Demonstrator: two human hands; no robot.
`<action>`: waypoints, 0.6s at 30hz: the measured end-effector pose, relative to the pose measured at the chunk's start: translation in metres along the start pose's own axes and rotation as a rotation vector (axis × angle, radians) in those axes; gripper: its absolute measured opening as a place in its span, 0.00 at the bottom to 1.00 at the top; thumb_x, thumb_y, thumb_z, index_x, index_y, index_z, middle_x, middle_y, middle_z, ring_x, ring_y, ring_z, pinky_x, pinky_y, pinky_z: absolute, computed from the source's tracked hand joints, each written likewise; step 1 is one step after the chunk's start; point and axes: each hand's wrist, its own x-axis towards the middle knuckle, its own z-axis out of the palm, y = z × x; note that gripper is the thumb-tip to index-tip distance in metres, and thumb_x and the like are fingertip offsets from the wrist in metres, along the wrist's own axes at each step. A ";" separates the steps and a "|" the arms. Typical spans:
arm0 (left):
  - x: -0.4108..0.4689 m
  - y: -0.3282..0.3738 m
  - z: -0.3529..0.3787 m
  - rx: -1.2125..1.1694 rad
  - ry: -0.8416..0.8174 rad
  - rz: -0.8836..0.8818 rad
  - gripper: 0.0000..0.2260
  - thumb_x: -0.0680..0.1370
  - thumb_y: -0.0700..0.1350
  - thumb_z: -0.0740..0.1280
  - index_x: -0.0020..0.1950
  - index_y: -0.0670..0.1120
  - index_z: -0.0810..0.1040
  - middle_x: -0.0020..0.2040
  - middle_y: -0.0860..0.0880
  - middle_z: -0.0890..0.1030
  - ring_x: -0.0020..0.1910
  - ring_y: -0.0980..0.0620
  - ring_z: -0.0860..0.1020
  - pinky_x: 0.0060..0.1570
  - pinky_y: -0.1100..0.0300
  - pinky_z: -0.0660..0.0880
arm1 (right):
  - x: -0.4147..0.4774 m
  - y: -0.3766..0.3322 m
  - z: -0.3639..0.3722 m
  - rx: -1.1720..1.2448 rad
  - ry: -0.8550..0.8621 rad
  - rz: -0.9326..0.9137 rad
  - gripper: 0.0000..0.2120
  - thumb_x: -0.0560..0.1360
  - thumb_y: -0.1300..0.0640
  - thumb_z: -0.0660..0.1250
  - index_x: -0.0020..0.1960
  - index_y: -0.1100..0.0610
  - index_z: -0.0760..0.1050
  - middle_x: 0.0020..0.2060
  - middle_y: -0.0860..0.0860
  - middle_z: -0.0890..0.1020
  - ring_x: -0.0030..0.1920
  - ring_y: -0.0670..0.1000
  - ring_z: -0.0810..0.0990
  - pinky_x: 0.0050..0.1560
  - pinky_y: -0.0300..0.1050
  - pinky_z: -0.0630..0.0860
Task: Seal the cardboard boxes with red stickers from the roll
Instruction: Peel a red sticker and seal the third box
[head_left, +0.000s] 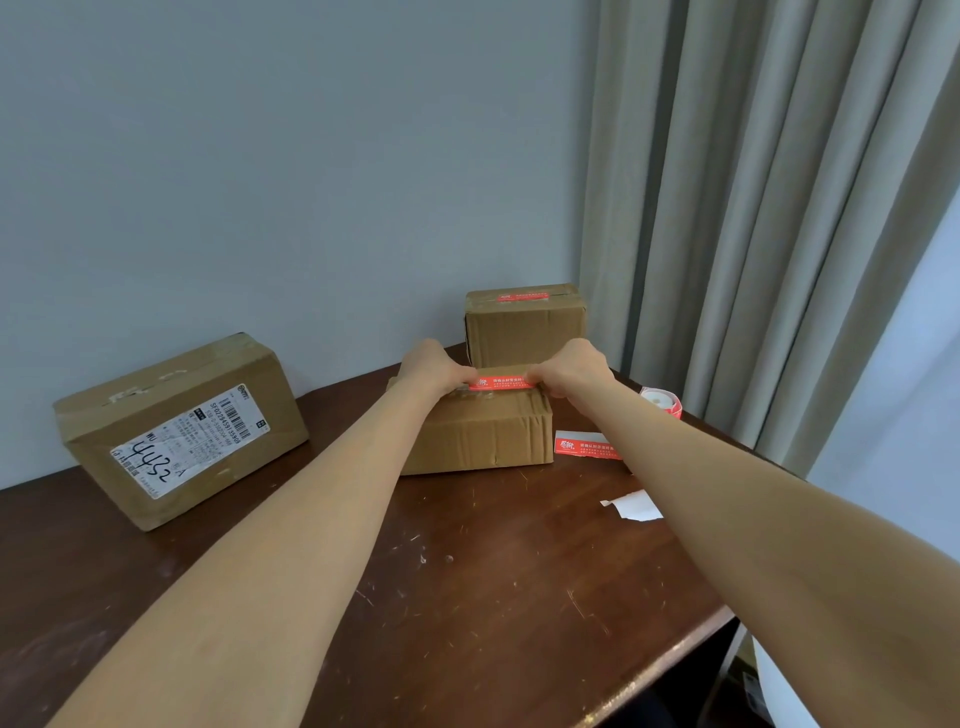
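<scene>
- The left hand (436, 366) and right hand (571, 370) pinch the ends of a red sticker (501, 383), taut over the middle box (478, 439)
- Best laid centred on the seam, then smoothed outward

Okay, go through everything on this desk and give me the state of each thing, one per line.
Middle box: closed, sticker going onto its top.
Red sticker: held taut across that box's top.
Left hand: pinches the sticker's left end.
Right hand: pinches its right end.
Back box: closed, red sticker on top.
Large box: closed, no red sticker visible.
Sticker roll: on the table, untouched.
Spare sticker: flat on the table.
</scene>
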 end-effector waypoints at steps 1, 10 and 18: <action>0.000 0.000 0.000 0.003 -0.002 -0.001 0.21 0.71 0.53 0.73 0.55 0.39 0.76 0.48 0.44 0.77 0.53 0.46 0.78 0.52 0.55 0.75 | 0.000 0.000 0.000 -0.003 0.000 -0.002 0.12 0.73 0.54 0.72 0.37 0.56 0.71 0.36 0.53 0.77 0.37 0.49 0.77 0.42 0.41 0.76; 0.001 0.001 0.002 0.074 0.001 0.020 0.17 0.72 0.52 0.73 0.47 0.42 0.73 0.41 0.46 0.75 0.44 0.50 0.76 0.37 0.61 0.71 | -0.003 -0.003 0.004 -0.076 0.000 -0.039 0.09 0.73 0.54 0.71 0.38 0.57 0.75 0.37 0.53 0.79 0.37 0.50 0.79 0.44 0.45 0.79; 0.002 0.002 0.003 0.153 -0.005 0.046 0.15 0.72 0.50 0.74 0.46 0.43 0.73 0.37 0.48 0.73 0.41 0.51 0.75 0.31 0.64 0.68 | -0.009 -0.006 0.002 -0.149 0.006 -0.035 0.10 0.73 0.55 0.69 0.36 0.56 0.72 0.32 0.51 0.75 0.32 0.49 0.74 0.32 0.40 0.69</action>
